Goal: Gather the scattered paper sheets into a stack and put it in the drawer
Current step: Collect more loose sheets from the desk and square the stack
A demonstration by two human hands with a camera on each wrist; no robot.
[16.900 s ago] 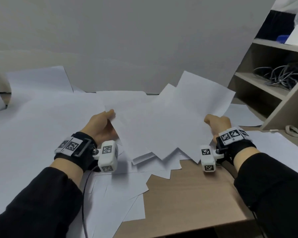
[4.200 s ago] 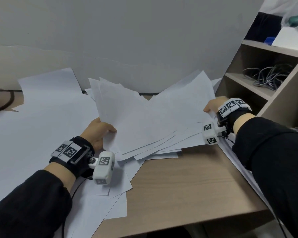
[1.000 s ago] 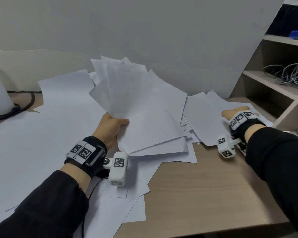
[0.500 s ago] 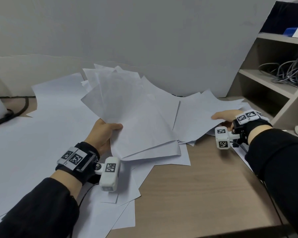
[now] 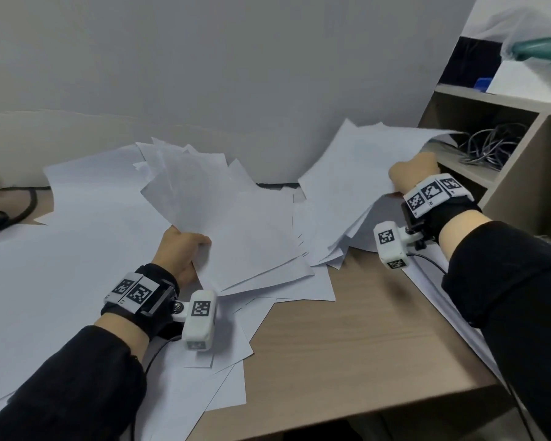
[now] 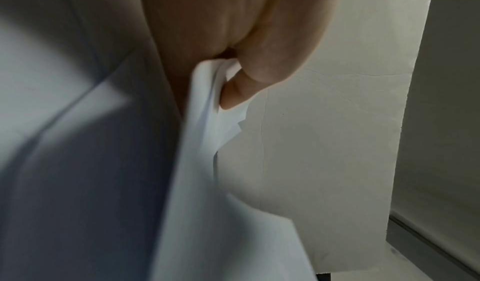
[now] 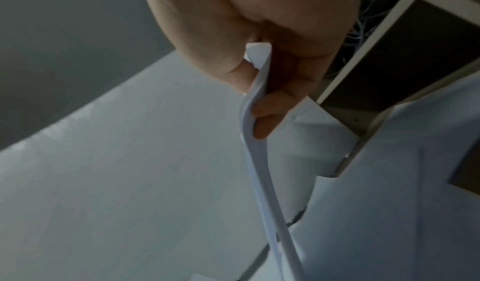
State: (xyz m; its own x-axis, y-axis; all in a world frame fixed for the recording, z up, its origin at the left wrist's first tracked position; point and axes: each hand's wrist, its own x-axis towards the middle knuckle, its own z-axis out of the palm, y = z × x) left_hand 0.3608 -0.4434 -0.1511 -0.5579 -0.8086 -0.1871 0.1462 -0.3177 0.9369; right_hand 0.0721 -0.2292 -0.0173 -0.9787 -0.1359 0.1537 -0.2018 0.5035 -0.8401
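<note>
My left hand (image 5: 185,249) grips a fanned bundle of white paper sheets (image 5: 210,214) by its lower left corner, tilted up over the desk. In the left wrist view my left hand (image 6: 233,76) has the thumb curled over the bundle's edge (image 6: 205,104). My right hand (image 5: 411,173) pinches a second bundle of sheets (image 5: 357,173), lifted at the right beside the shelf unit. The right wrist view has my right hand (image 7: 262,80) with thumb and fingers clamped on that bundle's edge (image 7: 255,141). More loose sheets (image 5: 217,370) lie on the desk under my left wrist. No drawer is in view.
The wooden desk (image 5: 347,361) shows bare wood at the front centre. Large white sheets (image 5: 61,249) cover its left part. An open shelf unit (image 5: 503,173) with tangled cables (image 5: 487,144) stands at the right. A grey wall (image 5: 236,74) closes the back. A black cable (image 5: 19,208) runs at far left.
My right hand has lifted its bundle of sheets off the desk, up and to the right toward the shelf unit. My left hand still holds its fanned bundle, slightly lower.
</note>
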